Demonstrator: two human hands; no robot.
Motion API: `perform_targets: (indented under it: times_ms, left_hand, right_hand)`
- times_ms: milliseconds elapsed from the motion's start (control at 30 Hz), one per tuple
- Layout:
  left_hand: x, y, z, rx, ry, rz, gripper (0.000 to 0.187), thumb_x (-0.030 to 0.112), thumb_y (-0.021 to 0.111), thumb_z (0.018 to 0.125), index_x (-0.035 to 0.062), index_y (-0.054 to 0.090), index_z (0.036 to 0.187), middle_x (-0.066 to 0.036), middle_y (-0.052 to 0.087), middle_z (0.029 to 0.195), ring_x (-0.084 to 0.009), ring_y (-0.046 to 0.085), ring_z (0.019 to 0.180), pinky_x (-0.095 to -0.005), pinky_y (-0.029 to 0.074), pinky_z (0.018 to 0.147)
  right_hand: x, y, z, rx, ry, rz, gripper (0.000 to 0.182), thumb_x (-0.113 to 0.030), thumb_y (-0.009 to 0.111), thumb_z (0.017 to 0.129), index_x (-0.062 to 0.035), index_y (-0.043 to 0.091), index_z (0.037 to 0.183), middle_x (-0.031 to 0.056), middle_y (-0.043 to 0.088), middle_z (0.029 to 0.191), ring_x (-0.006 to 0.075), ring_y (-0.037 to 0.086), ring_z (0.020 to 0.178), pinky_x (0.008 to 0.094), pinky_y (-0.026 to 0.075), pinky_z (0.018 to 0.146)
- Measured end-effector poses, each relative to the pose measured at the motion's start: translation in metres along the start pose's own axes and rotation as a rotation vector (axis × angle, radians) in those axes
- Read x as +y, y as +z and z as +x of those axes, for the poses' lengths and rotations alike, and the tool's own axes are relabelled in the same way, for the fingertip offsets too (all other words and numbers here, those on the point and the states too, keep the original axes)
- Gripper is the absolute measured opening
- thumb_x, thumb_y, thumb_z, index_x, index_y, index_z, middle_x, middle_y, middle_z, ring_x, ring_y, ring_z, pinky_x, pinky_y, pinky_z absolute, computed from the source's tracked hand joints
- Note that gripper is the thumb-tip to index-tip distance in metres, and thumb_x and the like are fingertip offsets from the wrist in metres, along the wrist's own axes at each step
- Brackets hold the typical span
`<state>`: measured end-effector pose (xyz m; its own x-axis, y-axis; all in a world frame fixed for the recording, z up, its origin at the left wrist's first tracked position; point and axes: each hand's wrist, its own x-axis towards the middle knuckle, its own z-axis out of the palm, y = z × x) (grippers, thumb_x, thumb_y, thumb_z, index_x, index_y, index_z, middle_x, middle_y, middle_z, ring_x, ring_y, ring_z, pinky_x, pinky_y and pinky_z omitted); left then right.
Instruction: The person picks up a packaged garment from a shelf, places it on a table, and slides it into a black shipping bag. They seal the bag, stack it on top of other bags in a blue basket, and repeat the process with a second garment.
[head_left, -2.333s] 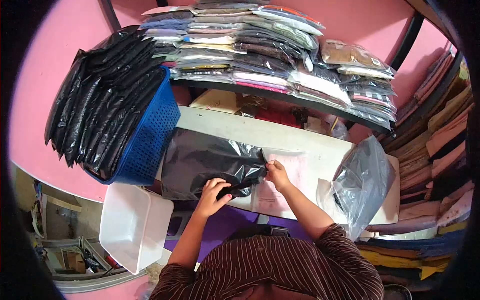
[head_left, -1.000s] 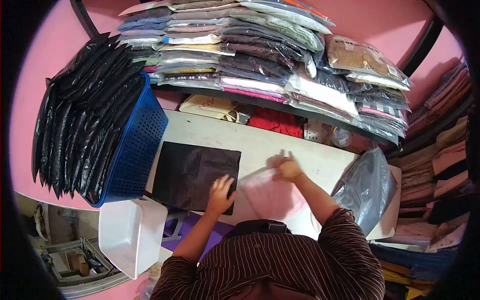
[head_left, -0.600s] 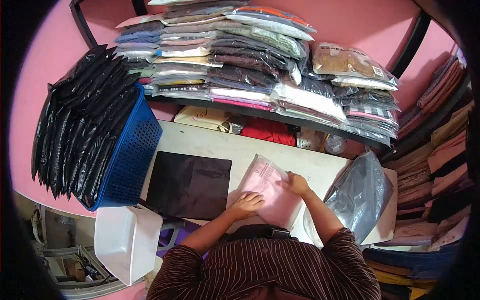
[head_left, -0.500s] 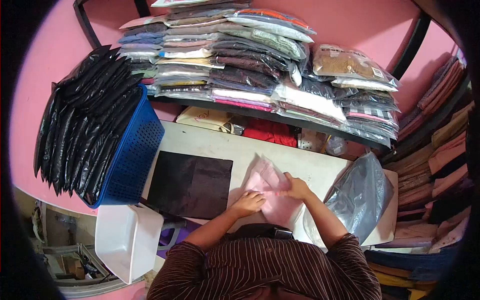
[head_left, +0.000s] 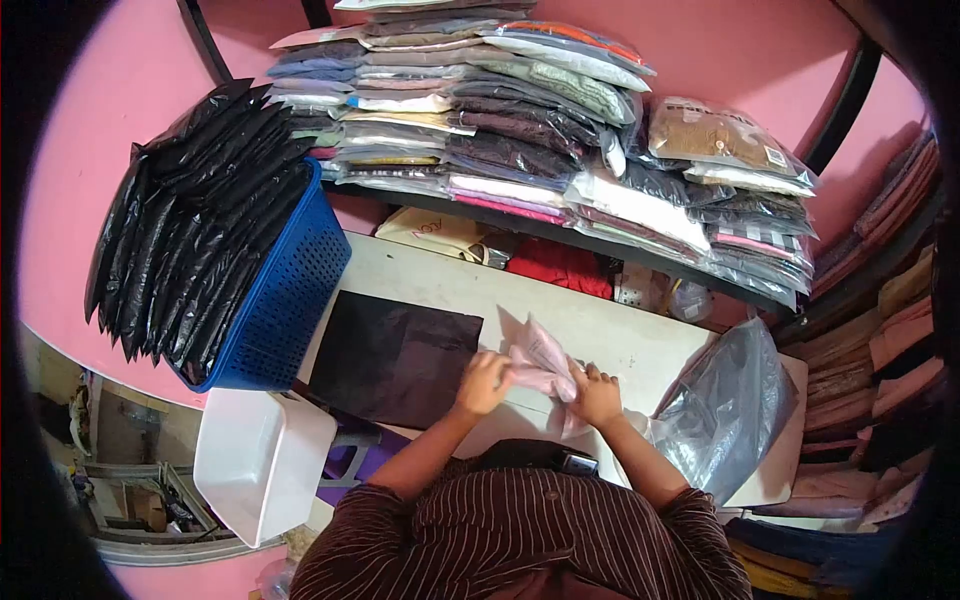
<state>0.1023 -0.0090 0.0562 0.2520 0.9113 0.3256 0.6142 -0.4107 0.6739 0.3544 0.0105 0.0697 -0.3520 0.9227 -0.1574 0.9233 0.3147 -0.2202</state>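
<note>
A light pink bundle [head_left: 546,352], soft and slightly shiny like a garment in thin plastic, is bunched up over the white table [head_left: 420,262]. My right hand [head_left: 597,396] grips its right side with the fingers wrapped around it. On its left, my left hand [head_left: 485,382] is closed on the near-left end of the bundle. Between the two hands the bundle is creased and twisted. Flat on the table, left of my left hand, lies a black plastic bag [head_left: 395,358].
A blue basket [head_left: 290,285] full of black plastic packages [head_left: 190,230] stands at the left, above a white bin [head_left: 240,470]. A large clear plastic bag [head_left: 725,410] lies at the right. Stacks of bagged clothes [head_left: 500,130] fill the shelf behind; folded garments [head_left: 860,370] are piled far right.
The pink bundle, flatter on the table before, is now gathered up and creased between my hands. My left hand has lifted and its grip has shifted. The whole view has shifted slightly.
</note>
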Motion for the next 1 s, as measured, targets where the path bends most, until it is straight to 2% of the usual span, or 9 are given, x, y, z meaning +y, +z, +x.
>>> perform_targets:
  times_ms: [67, 167, 267, 400, 467, 533, 667, 767, 1000]
  left_hand:
    - [-0.016, -0.011, -0.021, 0.113, -0.318, 0.335, 0.027, 0.026, 0.064, 0.082, 0.0029, 0.058, 0.095, -0.014, 0.054, 0.099, -0.0345, 0.052, 0.098, -0.0433, 0.043, 0.086]
    - [-0.033, -0.015, -0.052, 0.153, -0.482, 0.552, 0.027, 0.028, 0.066, 0.08, 0.0043, 0.056, 0.09, -0.013, 0.052, 0.097, -0.0341, 0.051, 0.097, -0.0439, 0.045, 0.082]
    - [-0.049, -0.017, -0.059, 0.13, -0.341, 0.542, 0.025, 0.025, 0.066, 0.077, 0.0048, 0.056, 0.087, -0.013, 0.053, 0.097, -0.0333, 0.053, 0.095, -0.0439, 0.048, 0.077]
    - [-0.084, 0.0, -0.058, 0.148, -0.335, 0.618, 0.025, 0.022, 0.069, 0.072, 0.0041, 0.055, 0.083, -0.013, 0.054, 0.088, -0.0343, 0.055, 0.087, -0.0454, 0.047, 0.074]
    - [-0.076, -0.011, -0.051, 0.199, -0.382, 0.516, 0.016, 0.017, 0.063, 0.076, 0.0028, 0.055, 0.078, -0.015, 0.057, 0.084, -0.0369, 0.058, 0.083, -0.0448, 0.047, 0.072]
    - [-0.082, -0.02, -0.044, 0.204, -0.534, 0.281, 0.015, 0.015, 0.058, 0.078, 0.0001, 0.057, 0.077, -0.016, 0.057, 0.078, -0.0306, 0.06, 0.075, -0.0418, 0.047, 0.067]
    - [-0.079, -0.046, -0.038, 0.316, -0.817, -0.74, 0.016, 0.017, 0.059, 0.084, 0.0029, 0.063, 0.078, 0.004, 0.055, 0.069, -0.0078, 0.05, 0.065, -0.0264, 0.039, 0.058]
    - [-0.075, -0.055, -0.032, 0.384, -0.843, -0.824, 0.015, 0.017, 0.059, 0.084, 0.0051, 0.062, 0.076, 0.004, 0.053, 0.069, -0.0063, 0.048, 0.065, -0.0258, 0.038, 0.058]
    - [-0.05, -0.081, -0.01, 0.421, -0.49, -0.386, 0.016, 0.013, 0.055, 0.086, -0.0013, 0.06, 0.079, -0.003, 0.053, 0.065, -0.0072, 0.048, 0.065, -0.0264, 0.04, 0.06]
  right_hand:
    - [0.008, 0.003, 0.004, 0.024, 0.003, 0.012, 0.094, -0.031, 0.076, 0.061, -0.0263, 0.032, 0.144, 0.0158, 0.059, 0.11, 0.0348, 0.063, 0.093, 0.0486, 0.049, 0.08]
    - [0.018, 0.009, 0.009, 0.126, 0.047, 0.145, 0.085, -0.039, 0.077, 0.066, -0.0172, 0.041, 0.139, 0.0181, 0.063, 0.094, 0.0348, 0.065, 0.084, 0.0442, 0.052, 0.074]
    - [0.024, 0.013, 0.014, 0.146, 0.141, 0.204, 0.085, -0.04, 0.077, 0.066, -0.0151, 0.041, 0.138, 0.0185, 0.063, 0.094, 0.0358, 0.064, 0.084, 0.044, 0.052, 0.074]
    - [0.022, 0.011, 0.01, 0.165, 0.139, 0.232, 0.084, -0.035, 0.078, 0.066, -0.012, 0.041, 0.138, 0.018, 0.062, 0.094, 0.036, 0.063, 0.085, 0.0438, 0.052, 0.074]
    - [0.013, 0.002, 0.005, 0.168, 0.105, 0.229, 0.083, -0.033, 0.078, 0.066, -0.012, 0.041, 0.138, 0.0177, 0.062, 0.094, 0.0358, 0.063, 0.086, 0.0438, 0.052, 0.075]
    - [0.005, 0.001, 0.001, 0.17, 0.079, 0.23, 0.082, -0.03, 0.078, 0.066, -0.012, 0.041, 0.138, 0.0174, 0.062, 0.095, 0.0357, 0.063, 0.087, 0.0438, 0.051, 0.075]
    - [-0.027, -0.011, 0.001, 0.277, -0.107, 0.264, 0.077, -0.022, 0.075, 0.065, -0.0182, 0.045, 0.136, 0.0149, 0.061, 0.097, 0.0339, 0.061, 0.09, 0.0425, 0.051, 0.076]
    - [-0.051, -0.024, 0.006, 0.337, -0.298, 0.01, 0.071, -0.011, 0.063, 0.071, -0.0248, 0.045, 0.138, 0.0114, 0.059, 0.098, 0.0287, 0.059, 0.087, 0.0406, 0.051, 0.074]
    - [-0.071, -0.039, 0.002, 0.263, -0.61, -0.107, 0.073, -0.015, 0.063, 0.074, -0.0271, 0.04, 0.142, 0.0077, 0.059, 0.101, 0.0267, 0.059, 0.089, 0.0391, 0.05, 0.076]
